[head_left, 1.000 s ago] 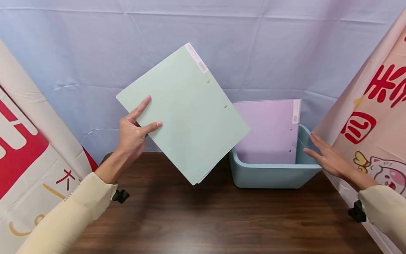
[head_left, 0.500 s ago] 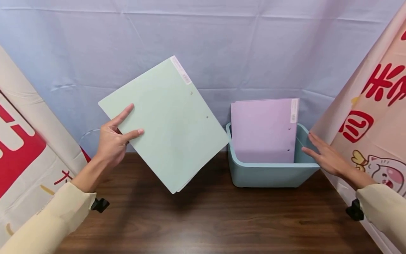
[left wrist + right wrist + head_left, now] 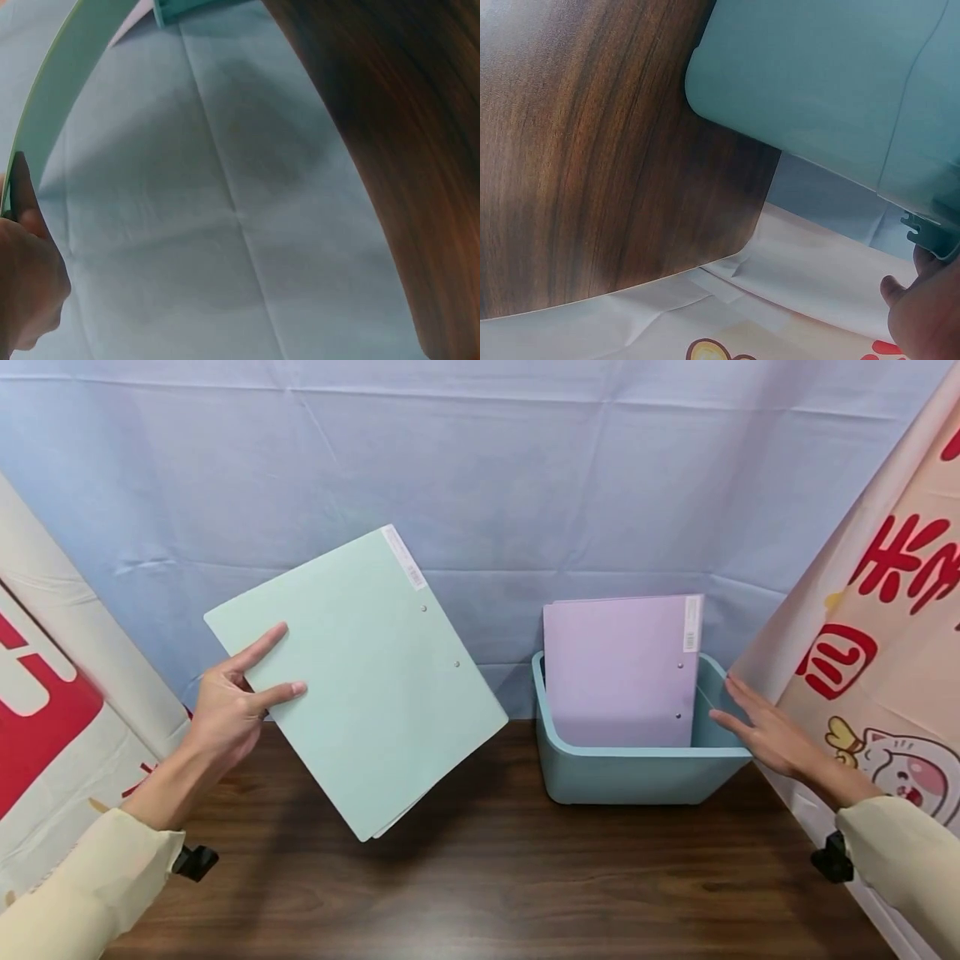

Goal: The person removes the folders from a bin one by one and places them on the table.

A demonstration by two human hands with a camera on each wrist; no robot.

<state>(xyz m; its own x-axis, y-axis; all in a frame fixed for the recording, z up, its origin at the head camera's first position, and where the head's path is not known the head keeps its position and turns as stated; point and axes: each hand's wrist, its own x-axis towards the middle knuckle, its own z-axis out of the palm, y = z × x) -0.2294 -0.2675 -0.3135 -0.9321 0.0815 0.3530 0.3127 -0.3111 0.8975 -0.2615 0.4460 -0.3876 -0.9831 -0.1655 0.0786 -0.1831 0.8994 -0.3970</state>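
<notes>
A pale green file folder (image 3: 352,685), with a white barcode label and two rivets along one edge, hangs tilted above the table. My left hand (image 3: 228,702) pinches its left edge, thumb and a finger lying across the front; the other fingers are hidden behind it. In the left wrist view the folder (image 3: 64,82) appears edge-on. To the right, a blue-green bin (image 3: 637,777) stands on the table with a lilac file folder (image 3: 618,668) upright inside. My right hand (image 3: 776,735) rests at the bin's right rim with its fingers fairly straight and thumb apart.
The dark wood table (image 3: 480,877) runs under the bin and the raised folder. A pale blue cloth (image 3: 480,460) hangs behind it. Printed banners flank both sides, the right one (image 3: 892,693) close beside the bin. Small black wrist mounts (image 3: 197,862) sit at the cuffs.
My left hand has moved left and downward with the green folder, away from the bin. The folder no longer overlaps the lilac one in view. My right hand stays at the bin's rim.
</notes>
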